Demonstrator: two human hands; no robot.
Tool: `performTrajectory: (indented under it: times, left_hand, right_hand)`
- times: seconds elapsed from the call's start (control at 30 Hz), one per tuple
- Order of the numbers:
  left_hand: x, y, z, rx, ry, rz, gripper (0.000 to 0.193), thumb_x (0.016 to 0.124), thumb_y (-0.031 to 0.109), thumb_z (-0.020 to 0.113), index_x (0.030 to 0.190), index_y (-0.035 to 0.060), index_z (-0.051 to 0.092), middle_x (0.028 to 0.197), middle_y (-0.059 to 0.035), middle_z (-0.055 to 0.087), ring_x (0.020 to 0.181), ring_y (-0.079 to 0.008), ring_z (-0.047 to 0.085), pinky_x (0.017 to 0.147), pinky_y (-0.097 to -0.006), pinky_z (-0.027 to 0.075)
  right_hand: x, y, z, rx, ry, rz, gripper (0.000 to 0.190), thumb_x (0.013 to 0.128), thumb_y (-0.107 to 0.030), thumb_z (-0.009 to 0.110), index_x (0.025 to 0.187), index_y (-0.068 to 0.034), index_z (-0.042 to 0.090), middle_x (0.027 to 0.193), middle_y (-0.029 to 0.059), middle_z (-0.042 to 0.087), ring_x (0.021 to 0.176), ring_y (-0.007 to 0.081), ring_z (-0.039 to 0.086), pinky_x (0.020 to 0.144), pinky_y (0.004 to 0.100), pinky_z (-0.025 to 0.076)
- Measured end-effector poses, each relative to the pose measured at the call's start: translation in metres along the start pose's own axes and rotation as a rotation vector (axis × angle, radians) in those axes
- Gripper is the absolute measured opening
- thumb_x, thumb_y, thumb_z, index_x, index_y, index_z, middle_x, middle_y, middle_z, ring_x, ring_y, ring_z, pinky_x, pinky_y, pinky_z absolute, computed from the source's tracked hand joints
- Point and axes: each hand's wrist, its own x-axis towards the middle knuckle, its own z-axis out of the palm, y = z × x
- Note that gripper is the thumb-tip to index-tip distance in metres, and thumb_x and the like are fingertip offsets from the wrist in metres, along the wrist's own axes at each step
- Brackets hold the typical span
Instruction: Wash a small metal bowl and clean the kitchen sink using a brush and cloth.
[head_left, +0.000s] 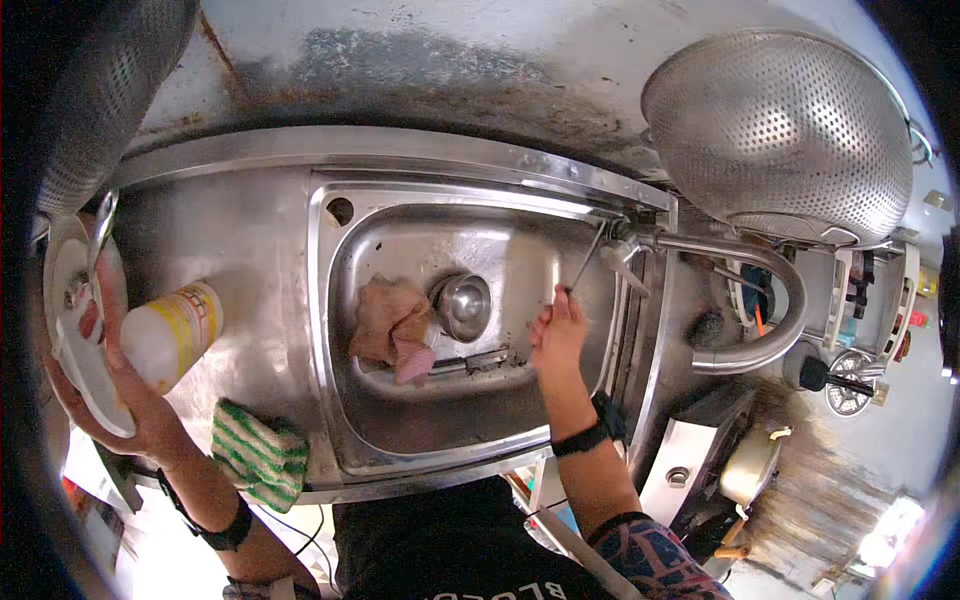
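Observation:
At the far left, my left hand grips a white dish, which is tilted. A metal spoon lies against the dish, and some reddish matter is on it. Over the right side of the steel sink, my right hand pinches the lower end of a thin metal rod. The rod's far end meets the base of the faucet; whether it is attached, I cannot tell. In the basin, a brown and pink cloth lies beside a small metal bowl.
A white plastic bottle with a yellow label and a green-striped cloth are on the left counter. The curved steel spout swings out to the right. A large perforated colander hangs at upper right, above a gas stove.

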Motion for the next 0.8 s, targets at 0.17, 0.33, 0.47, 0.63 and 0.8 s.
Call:
performTrajectory:
  times: [0.17, 0.33, 0.47, 0.63, 0.8]
  left_hand:
    - [0.006, -0.028, -0.014, -0.070, -0.091, -0.090, 0.054, 0.077, 0.023, 0.071, 0.119, -0.0026, 0.048, 0.113, -0.0153, 0.054, 0.098, -0.0245, 0.054, 0.080, -0.0368, 0.049]
    - [-0.033, -0.064, -0.025, -0.057, -0.374, -0.767, 0.058, 0.082, 0.032, 0.062, 0.124, -0.0024, 0.044, 0.119, -0.0183, 0.051, 0.102, -0.0260, 0.053, 0.087, -0.0355, 0.043]
    - [-0.077, -0.160, -0.068, 0.378, -0.594, -0.407, 0.064, 0.082, 0.039, 0.058, 0.128, -0.0007, 0.038, 0.125, -0.0234, 0.045, 0.106, -0.0329, 0.051, 0.097, -0.0429, 0.036]
    - [-0.053, -0.045, -0.073, -0.355, 0.007, 0.063, 0.073, 0.078, 0.036, 0.060, 0.135, 0.0066, 0.025, 0.130, -0.0316, 0.033, 0.114, -0.0472, 0.040, 0.099, -0.0573, 0.029]
    - [-0.065, 0.003, -0.065, -0.337, -0.020, 0.106, 0.072, 0.078, 0.041, 0.058, 0.135, 0.0099, 0.026, 0.128, -0.0314, 0.035, 0.115, -0.0474, 0.039, 0.095, -0.0607, 0.031]
  right_hand:
    - [0.004, 0.015, -0.063, -0.706, 0.091, -0.579, 0.015, 0.091, -0.020, 0.049, 0.092, -0.008, 0.056, 0.059, 0.0000, 0.045, 0.044, 0.0119, 0.039, 0.040, 0.0256, 0.031]
    - [0.008, -0.039, -0.057, -1.297, 0.152, -0.977, 0.025, 0.087, -0.017, 0.050, 0.095, 0.006, 0.055, 0.067, 0.0188, 0.051, 0.058, 0.0326, 0.048, 0.055, 0.0357, 0.040]
    - [0.000, -0.014, -0.120, -1.548, 0.083, -1.061, 0.026, 0.088, -0.018, 0.049, 0.098, 0.005, 0.055, 0.075, 0.0181, 0.055, 0.063, 0.0304, 0.051, 0.059, 0.0352, 0.043]
    - [-0.044, 0.014, -0.147, -1.178, -0.001, -0.586, 0.020, 0.091, -0.017, 0.046, 0.100, -0.001, 0.055, 0.068, 0.0018, 0.046, 0.060, 0.0068, 0.046, 0.051, 0.0250, 0.039]
    - [-0.011, -0.010, -0.072, -0.799, -0.051, -0.350, 0.012, 0.091, -0.013, 0.049, 0.094, -0.002, 0.053, 0.067, -0.0038, 0.046, 0.055, 0.0038, 0.040, 0.046, 0.0203, 0.034]
